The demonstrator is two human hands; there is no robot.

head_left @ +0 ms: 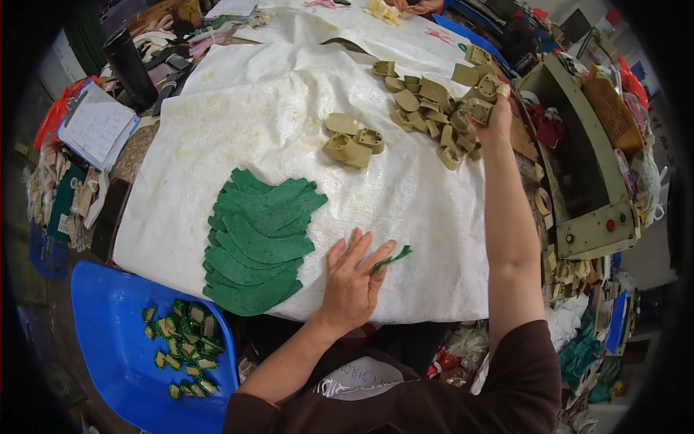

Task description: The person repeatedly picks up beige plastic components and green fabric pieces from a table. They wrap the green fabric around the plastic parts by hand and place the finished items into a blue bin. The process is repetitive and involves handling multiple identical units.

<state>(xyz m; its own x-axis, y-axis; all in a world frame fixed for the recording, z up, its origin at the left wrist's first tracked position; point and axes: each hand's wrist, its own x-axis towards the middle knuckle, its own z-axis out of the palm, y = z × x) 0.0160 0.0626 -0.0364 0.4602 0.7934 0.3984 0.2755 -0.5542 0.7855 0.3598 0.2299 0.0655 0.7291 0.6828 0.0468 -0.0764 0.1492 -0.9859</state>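
Note:
At the far right my right hand (496,119) is closed round a tan shoe heel block (478,110), at the edge of a loose pile of such blocks (426,101). My left hand (352,281) lies low over the white sheet with its fingers fanned out. A narrow green strip (394,258) sticks out between its thumb and forefinger. Left of that hand, curved green cut pieces (264,235) overlap in a stack. A smaller group of tan blocks (350,145) stands apart in the middle.
A white sheet (181,159) covers the table. At lower left, a blue tub (101,325) holds several glittery green-covered blocks (189,340). A metal machine housing (589,181) borders the right side. A clipboard (97,123) and black cylinder (130,69) stand left. Another person's hands (419,7) show at the far edge.

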